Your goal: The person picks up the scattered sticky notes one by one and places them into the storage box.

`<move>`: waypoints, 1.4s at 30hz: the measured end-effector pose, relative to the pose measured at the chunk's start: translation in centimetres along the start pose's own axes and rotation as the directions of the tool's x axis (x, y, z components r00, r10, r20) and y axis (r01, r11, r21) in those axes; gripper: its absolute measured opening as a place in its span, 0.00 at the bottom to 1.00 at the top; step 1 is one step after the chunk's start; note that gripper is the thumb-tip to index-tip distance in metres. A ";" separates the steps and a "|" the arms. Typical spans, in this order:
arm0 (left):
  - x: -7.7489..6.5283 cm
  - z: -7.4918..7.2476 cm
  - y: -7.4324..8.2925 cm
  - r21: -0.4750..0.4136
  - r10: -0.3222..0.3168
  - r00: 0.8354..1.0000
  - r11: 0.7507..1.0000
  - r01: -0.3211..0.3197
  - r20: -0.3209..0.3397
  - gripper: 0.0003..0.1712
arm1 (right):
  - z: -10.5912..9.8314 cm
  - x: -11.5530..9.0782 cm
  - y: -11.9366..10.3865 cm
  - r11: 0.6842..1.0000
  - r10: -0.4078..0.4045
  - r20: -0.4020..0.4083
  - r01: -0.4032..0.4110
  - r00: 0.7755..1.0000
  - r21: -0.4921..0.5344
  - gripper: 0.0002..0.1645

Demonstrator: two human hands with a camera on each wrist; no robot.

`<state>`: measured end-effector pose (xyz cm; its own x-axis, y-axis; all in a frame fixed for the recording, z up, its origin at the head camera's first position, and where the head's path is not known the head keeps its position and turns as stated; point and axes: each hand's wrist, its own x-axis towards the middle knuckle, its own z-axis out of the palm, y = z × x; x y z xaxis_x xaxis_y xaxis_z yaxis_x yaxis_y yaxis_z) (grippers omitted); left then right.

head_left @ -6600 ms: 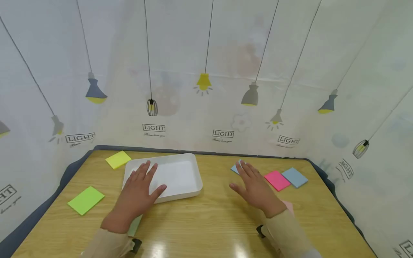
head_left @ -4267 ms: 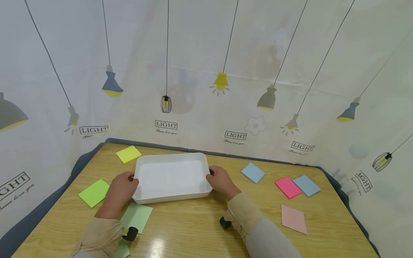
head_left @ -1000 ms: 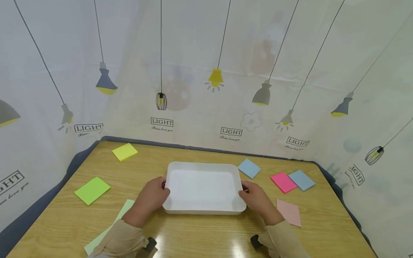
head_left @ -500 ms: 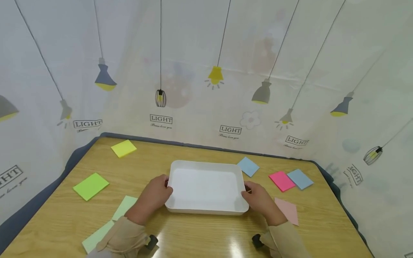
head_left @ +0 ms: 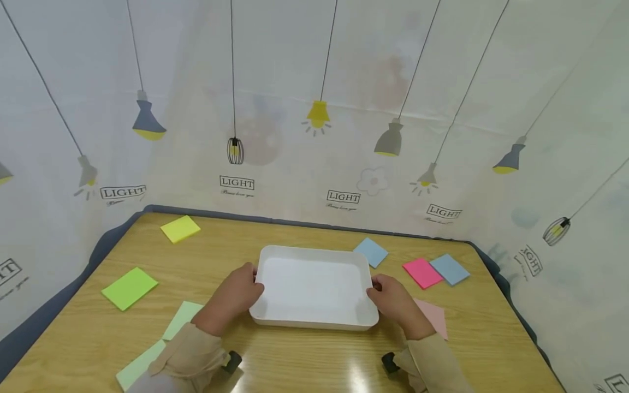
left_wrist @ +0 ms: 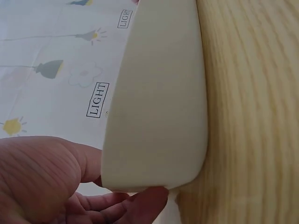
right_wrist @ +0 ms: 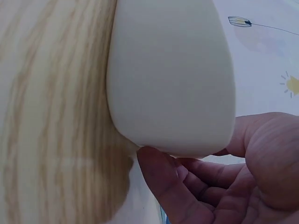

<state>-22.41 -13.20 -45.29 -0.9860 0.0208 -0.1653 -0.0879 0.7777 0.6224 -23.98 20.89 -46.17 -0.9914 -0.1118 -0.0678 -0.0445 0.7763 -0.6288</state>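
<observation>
A shallow white rectangular tray (head_left: 314, 286) with rounded corners is at the middle of the table in the head view, and nothing lies in it. My left hand (head_left: 236, 295) grips its left short side, thumb over the rim. On the opposite short side my right hand (head_left: 395, 305) holds it the same way. In the left wrist view the tray's outer wall (left_wrist: 156, 102) shows, with fingertips curled beneath its end. The right wrist view has the right hand's fingers (right_wrist: 163, 182) under the other end of the wall (right_wrist: 170, 79).
Left on the wooden table (head_left: 295, 365) lie yellow (head_left: 180, 228), bright green (head_left: 130, 288) and pale green sticky notes (head_left: 142, 363). To the right are blue (head_left: 371, 252), hot pink (head_left: 422, 273) and pale pink notes (head_left: 432, 316). A lamp-print curtain (head_left: 285, 71) hangs behind.
Both hands, first spread open over the table, have taken hold of the tray's ends. The tray has moved right and nearer to the middle. Over the last second it has barely shifted.
</observation>
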 end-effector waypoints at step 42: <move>1.1 0.3 0.7 0.021 -0.015 1.000 1.000 0.015 0.008 0.22 | -0.2 0.1 0.3 0.999 0.044 -0.033 -0.044 0.999 -0.020 0.10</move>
<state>-23.56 -12.48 -45.27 -0.9834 0.0147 -0.1810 -0.0993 0.7909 0.6038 -24.12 21.24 -46.21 -0.9959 -0.0573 -0.0695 -0.0030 0.7925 -0.6099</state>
